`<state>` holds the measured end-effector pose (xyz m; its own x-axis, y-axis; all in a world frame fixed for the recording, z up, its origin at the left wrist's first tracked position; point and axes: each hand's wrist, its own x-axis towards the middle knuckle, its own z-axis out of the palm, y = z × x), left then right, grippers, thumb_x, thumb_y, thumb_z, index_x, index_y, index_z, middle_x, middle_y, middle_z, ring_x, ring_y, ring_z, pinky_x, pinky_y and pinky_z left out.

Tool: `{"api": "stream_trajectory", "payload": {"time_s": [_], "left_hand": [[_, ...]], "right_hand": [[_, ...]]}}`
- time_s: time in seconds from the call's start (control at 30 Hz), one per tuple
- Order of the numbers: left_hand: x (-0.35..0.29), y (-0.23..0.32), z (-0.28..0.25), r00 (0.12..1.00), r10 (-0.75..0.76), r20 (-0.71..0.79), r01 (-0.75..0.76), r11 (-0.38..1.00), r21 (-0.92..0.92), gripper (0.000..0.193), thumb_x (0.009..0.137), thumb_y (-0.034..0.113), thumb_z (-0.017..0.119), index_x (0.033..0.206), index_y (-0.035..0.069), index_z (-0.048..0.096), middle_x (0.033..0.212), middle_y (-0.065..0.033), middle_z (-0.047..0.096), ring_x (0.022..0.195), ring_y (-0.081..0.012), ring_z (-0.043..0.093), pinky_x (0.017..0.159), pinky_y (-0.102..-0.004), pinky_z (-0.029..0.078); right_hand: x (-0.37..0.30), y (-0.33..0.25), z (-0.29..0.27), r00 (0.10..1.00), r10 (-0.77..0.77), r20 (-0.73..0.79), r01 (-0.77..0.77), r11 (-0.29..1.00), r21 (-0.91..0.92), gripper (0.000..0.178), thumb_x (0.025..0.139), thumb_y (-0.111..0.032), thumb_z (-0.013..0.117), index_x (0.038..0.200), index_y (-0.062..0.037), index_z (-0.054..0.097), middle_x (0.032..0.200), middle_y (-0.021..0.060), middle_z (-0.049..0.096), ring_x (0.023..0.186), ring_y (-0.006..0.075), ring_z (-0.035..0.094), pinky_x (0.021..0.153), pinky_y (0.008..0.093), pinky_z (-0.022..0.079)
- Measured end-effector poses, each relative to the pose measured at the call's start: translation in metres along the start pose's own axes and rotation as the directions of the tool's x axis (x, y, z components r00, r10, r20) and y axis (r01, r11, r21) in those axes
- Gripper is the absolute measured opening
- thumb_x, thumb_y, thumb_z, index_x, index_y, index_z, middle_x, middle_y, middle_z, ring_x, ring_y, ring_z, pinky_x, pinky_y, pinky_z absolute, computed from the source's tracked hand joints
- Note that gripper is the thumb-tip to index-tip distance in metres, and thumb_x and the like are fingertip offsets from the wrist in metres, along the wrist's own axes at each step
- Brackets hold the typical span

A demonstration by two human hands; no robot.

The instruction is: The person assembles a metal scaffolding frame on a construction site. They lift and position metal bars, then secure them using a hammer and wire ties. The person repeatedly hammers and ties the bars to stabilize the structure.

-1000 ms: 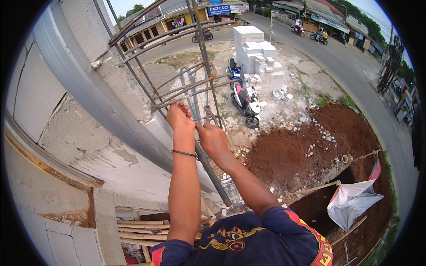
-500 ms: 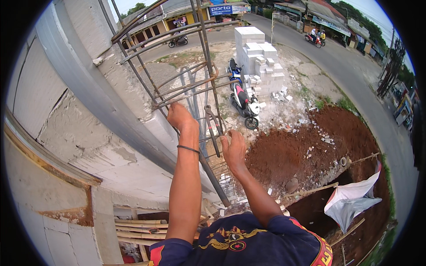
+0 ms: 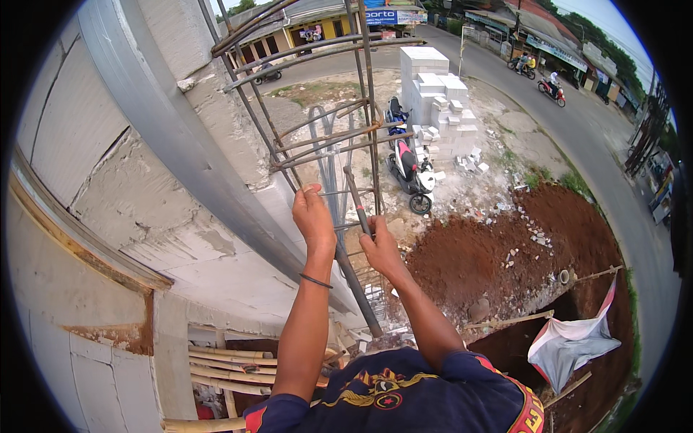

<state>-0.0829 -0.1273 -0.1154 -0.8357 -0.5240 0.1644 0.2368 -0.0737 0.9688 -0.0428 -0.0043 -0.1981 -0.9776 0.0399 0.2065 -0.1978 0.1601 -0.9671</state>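
A cage of rusty steel rebar (image 3: 333, 136), with long bars and cross ties, rises in front of me beside the block wall. My left hand (image 3: 315, 220) is raised at the cage's near left side, thumb and fingers pinched together. Whatever lies in that pinch is too small to make out. To its right, my right hand (image 3: 380, 247) is closed around the lower end of slim dark pincers (image 3: 356, 193) with a reddish mark on them. The pincers tilt up and to the left, their upper end in front of the cage's cross ties.
A grey metal channel (image 3: 189, 169) runs along the white block wall (image 3: 155, 191) on the left. Bamboo poles (image 3: 231, 364) lie below. Down on the ground are stacked white blocks (image 3: 433, 94), a parked scooter (image 3: 410, 173), red soil (image 3: 462, 260) and a hung sheet (image 3: 574, 343).
My left hand has come down off the cage's cross tie. My right hand has closed around the pincers, whose handles stood apart before. The view has shifted, and motorbikes have moved along the road.
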Motion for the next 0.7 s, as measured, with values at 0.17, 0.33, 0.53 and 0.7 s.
{"api": "stream_trajectory", "payload": {"time_s": [0.17,0.33,0.53,0.7], "left_hand": [[-0.006,-0.006,-0.010,0.963,0.270,0.023,-0.263,0.911,0.317,0.038,0.102,0.030,0.042,0.091,-0.001,0.061,0.063,-0.0081,0.054,0.055,-0.0208,0.049,0.055,-0.0367,0.040],[-0.006,-0.005,-0.011,0.918,0.393,0.058,-0.379,0.822,0.424,0.044,0.102,0.036,0.042,0.086,-0.001,0.058,0.062,-0.0170,0.056,0.058,-0.0340,0.054,0.058,-0.0441,0.041],[-0.006,-0.003,-0.015,0.940,0.325,0.104,-0.338,0.845,0.415,0.047,0.102,0.040,0.041,0.083,0.000,0.056,0.063,-0.0170,0.056,0.059,-0.0344,0.056,0.057,-0.0446,0.041],[-0.004,-0.005,-0.015,0.933,0.342,0.114,-0.359,0.853,0.379,0.049,0.102,0.043,0.040,0.084,0.000,0.056,0.065,-0.0164,0.057,0.061,-0.0348,0.057,0.058,-0.0445,0.042]], "right_hand": [[0.002,-0.016,-0.004,0.977,-0.065,0.202,0.062,0.998,0.019,0.024,0.079,-0.001,0.052,0.102,0.0029,0.045,0.079,0.0197,0.060,0.074,0.0458,0.059,0.069,0.0488,0.048],[0.018,-0.031,0.002,0.950,-0.150,0.275,0.217,0.948,-0.233,0.032,0.077,0.000,0.052,0.108,0.0054,0.046,0.100,0.0256,0.058,0.096,0.0494,0.054,0.086,0.0485,0.045],[0.024,-0.029,0.009,0.874,-0.362,0.323,0.408,0.909,-0.084,0.059,0.076,0.001,0.053,0.134,0.0033,0.043,0.123,0.0276,0.054,0.119,0.0395,0.052,0.101,0.0427,0.039],[0.027,-0.025,0.010,0.837,-0.436,0.332,0.485,0.871,-0.078,0.061,0.074,0.003,0.052,0.134,0.0035,0.043,0.131,0.0274,0.048,0.124,0.0419,0.046,0.108,0.0426,0.034]]}}
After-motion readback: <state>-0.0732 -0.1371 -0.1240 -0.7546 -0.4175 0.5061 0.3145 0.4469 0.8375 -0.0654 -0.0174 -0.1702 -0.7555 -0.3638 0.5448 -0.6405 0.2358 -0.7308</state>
